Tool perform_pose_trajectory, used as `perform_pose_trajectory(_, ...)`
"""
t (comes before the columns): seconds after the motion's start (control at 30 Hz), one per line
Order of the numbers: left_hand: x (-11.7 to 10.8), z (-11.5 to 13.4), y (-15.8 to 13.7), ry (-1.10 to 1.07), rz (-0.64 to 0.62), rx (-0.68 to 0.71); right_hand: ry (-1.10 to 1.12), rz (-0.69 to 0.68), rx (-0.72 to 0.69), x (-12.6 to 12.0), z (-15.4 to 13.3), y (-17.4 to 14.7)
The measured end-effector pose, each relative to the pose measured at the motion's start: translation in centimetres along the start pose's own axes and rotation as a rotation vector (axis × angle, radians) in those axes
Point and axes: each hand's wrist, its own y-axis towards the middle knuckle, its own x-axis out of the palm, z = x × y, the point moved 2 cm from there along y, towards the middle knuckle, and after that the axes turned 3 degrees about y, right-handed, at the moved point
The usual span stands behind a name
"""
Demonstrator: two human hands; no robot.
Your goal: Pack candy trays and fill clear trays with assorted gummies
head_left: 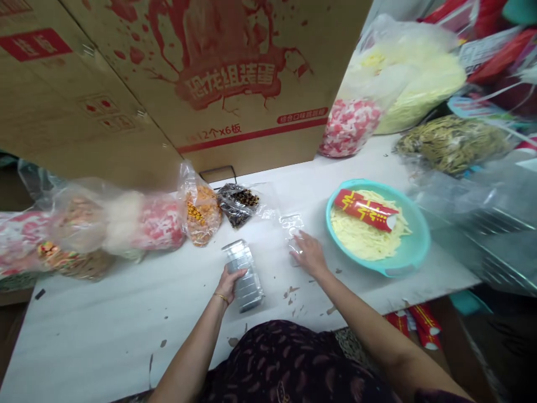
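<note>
My left hand grips a stack of compartmented plastic trays, its thumb lying across the top. The stack looks grey and shiny and is held tilted over the white table. Beyond and to the right, a single clear plastic tray lies flat, faint against the white surface. My right hand has its thumb and fingers on the right edge of this clear tray, seeming to pinch it; the exact fingertip contact is blurred.
A turquoise basin holds pale strips and red printed packets. Bags of dark bits, orange pieces and pink-white candy line the back left. A large cardboard box stands behind; greenish strips lie back right.
</note>
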Motion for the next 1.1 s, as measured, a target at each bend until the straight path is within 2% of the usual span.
perform_pose_trajectory(0.07, 0.6, -0.1, 0.1, 0.006, -0.026, 0.001, -0.336, -0.128, -0.198, 1.1, -0.6, -0.9)
perform_pose_trajectory(0.1, 0.8, -0.1, 0.1, 0.009, -0.035, 0.004, -0.428, -0.159, -0.213, 1.4, -0.6, -1.2)
perform_pose_trajectory(0.17, 1.3, -0.1, 0.2, 0.009, -0.05, 0.003, -0.467, -0.137, -0.161, 1.4, -0.7, -1.6)
perform_pose_trajectory(0.23, 1.8, 0.1, 0.3, 0.005, -0.063, -0.003, -0.324, -0.069, -0.121, 1.1, -1.8, -2.0)
perform_pose_trajectory(0.3, 2.3, 0.2, 0.3, 0.007, -0.088, 0.005, -0.016, -0.069, -0.114, 1.4, -4.1, -2.5)
perform_pose_trajectory(0.43, 3.5, 0.3, 0.0, 0.004, -0.161, -0.003, 0.68, -0.252, -0.035, 3.2, -9.6, -3.5)
perform_pose_trajectory(0.53, 3.6, 0.1, -0.5, -0.012, -0.182, -0.048, 0.939, -0.329, 0.075, 4.1, -11.6, -3.8)
perform_pose_trajectory(0.67, 3.0, 0.1, -1.2, -0.038, -0.19, -0.094, 1.097, -0.409, 0.157, 4.0, -11.7, -3.8)
perform_pose_trajectory(0.93, 2.9, -0.1, -1.2, -0.07, -0.217, -0.109, 1.196, -0.466, 0.235, 4.2, -11.5, -3.8)
perform_pose_trajectory(1.03, 2.7, -0.3, -0.6, -0.042, -0.192, -0.062, 1.157, -0.423, 0.249, 4.8, -11.4, -3.5)
perform_pose_trajectory(1.1, 2.1, -0.1, -0.2, -0.009, -0.121, -0.011, 1.082, -0.343, 0.281, 5.2, -11.0, -3.2)
